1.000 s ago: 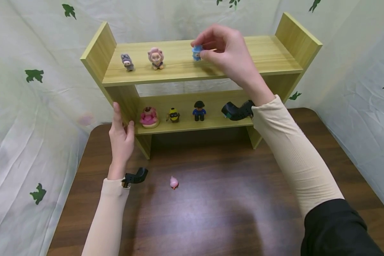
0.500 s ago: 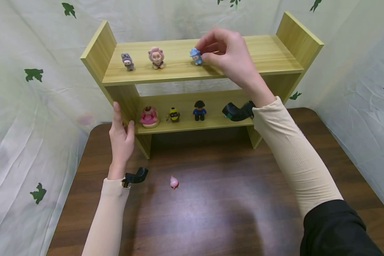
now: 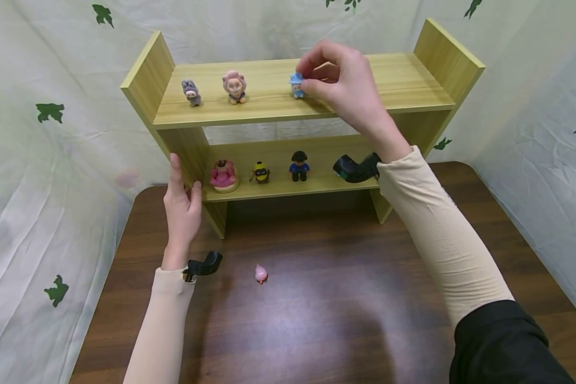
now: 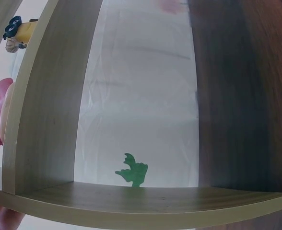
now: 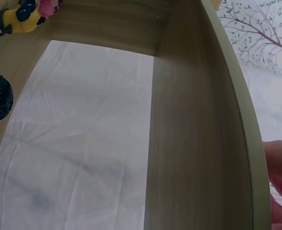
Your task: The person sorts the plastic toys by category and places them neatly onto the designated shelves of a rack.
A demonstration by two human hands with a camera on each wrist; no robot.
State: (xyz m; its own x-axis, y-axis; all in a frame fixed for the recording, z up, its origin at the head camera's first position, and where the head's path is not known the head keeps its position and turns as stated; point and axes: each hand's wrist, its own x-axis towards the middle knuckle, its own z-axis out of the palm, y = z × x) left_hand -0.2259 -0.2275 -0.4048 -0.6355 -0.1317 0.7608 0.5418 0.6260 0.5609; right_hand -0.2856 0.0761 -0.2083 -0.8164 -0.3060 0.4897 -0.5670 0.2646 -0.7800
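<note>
On the top board of the wooden shelf point(image 3: 259, 118), my right hand point(image 3: 348, 85) pinches a small blue figurine point(image 3: 296, 86) in a hat between thumb and index finger. Part of the figurine is hidden by the fingertips. To its left stand a pink figurine point(image 3: 233, 87) with a pale face and a small grey figurine point(image 3: 191, 93) with ears. My left hand point(image 3: 181, 213) rests at the shelf's left side panel, index finger straight up and thumb at the front edge. In the right wrist view, fingers point(image 5: 281, 160) of the right hand show beyond the board's edge.
The lower board carries a pink bear figurine point(image 3: 223, 176), a yellow figurine point(image 3: 260, 173) with goggles and a toy figure point(image 3: 299, 166) in blue. A small pink toy point(image 3: 261, 273) lies on the dark wooden table point(image 3: 317, 320). Side panels rise at both shelf ends.
The blue figurine has come down slightly onto the top board; it tilted half a second ago and now stands more upright. The right hand shifted a little with it. The left hand stays put.
</note>
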